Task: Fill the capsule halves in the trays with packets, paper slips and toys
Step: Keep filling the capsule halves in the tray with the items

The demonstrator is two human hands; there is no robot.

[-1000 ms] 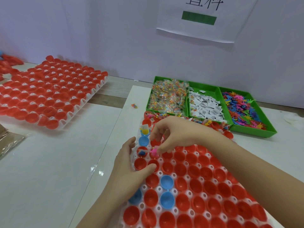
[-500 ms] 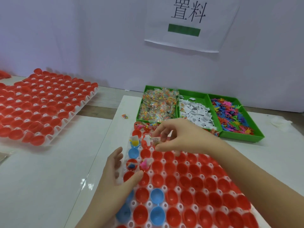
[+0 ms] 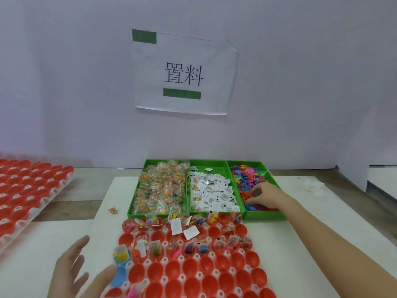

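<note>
Toy-fetching step: the right hand (image 3: 265,195) reaches into the rightmost green bin (image 3: 266,216), its grip curled among bright toys (image 3: 245,179); whether it has caught one cannot be told. The left hand (image 3: 68,269) hovers, grip spread, beside the capsule tray (image 3: 197,257) on the table (image 3: 300,244). Neighbouring bins hold packets (image 3: 159,190) and paper slips (image 3: 212,194). Far rows are filled; the near red capsule halves (image 3: 194,266) sit empty, so next a toy likely needs carrying to one.

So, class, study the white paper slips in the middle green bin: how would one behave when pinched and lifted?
Probably light and floppy: the paper slips lie creased and overlapping in a loose heap in the middle bin. Unlikely to roll: one slip leans flat-sided among the red capsule halves. Overlapping, they may lift in clumps.
</note>
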